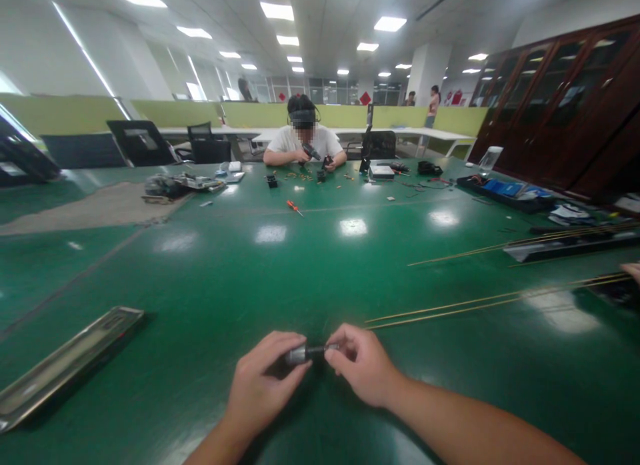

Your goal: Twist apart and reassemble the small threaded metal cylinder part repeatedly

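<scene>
Under an office ceiling [330, 26], at the near side of a green table [225, 265], holds palms inward, close together, gripping with left hand [261, 378], between thumb and fingers, a grey cylinder [297, 355], and pinching with right hand [364, 368] fingertips the end of its shaft [315, 351].

Ceiling light panels [277, 11], yellow-green partitions [175, 113], white desks [450, 133], dark wooden cabinets [525, 145]

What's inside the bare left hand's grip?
A short, grey, metallic-looking cylinder; a narrow black shaft extends from it toward the bare right hand. The left hand covers the cylinder's other end, so that part can't be seen.
</scene>
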The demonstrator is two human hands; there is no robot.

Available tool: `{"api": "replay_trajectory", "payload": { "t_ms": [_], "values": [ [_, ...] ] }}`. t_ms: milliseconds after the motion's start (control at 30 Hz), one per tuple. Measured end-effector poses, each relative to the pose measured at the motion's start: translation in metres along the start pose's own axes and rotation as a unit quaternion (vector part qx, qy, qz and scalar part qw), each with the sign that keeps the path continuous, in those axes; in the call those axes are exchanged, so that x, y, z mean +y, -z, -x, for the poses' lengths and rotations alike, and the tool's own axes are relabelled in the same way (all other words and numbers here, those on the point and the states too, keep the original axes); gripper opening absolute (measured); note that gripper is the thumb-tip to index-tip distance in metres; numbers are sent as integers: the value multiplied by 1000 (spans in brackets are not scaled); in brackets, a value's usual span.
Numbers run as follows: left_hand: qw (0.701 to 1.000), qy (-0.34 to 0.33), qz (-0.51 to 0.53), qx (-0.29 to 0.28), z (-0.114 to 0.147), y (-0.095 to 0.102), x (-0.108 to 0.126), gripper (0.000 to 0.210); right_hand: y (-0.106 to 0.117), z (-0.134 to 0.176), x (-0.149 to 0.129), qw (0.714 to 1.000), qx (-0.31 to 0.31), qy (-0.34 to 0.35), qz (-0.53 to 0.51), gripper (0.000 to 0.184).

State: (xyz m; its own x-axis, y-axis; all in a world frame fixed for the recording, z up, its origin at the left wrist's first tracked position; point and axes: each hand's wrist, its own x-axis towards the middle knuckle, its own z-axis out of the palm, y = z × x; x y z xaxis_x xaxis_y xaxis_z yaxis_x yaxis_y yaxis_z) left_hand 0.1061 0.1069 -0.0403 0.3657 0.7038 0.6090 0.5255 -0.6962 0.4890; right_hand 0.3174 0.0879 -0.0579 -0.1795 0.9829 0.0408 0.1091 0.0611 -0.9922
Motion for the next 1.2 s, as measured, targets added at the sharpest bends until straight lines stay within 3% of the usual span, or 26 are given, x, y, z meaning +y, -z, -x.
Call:
{"api": "replay_trajectory", "payload": {
  "t_ms": [1200],
  "values": [
    [999,27,-13,13,0,6,0,20,-2,-2,9,999,11,-18,-47,17]
  ]
}}
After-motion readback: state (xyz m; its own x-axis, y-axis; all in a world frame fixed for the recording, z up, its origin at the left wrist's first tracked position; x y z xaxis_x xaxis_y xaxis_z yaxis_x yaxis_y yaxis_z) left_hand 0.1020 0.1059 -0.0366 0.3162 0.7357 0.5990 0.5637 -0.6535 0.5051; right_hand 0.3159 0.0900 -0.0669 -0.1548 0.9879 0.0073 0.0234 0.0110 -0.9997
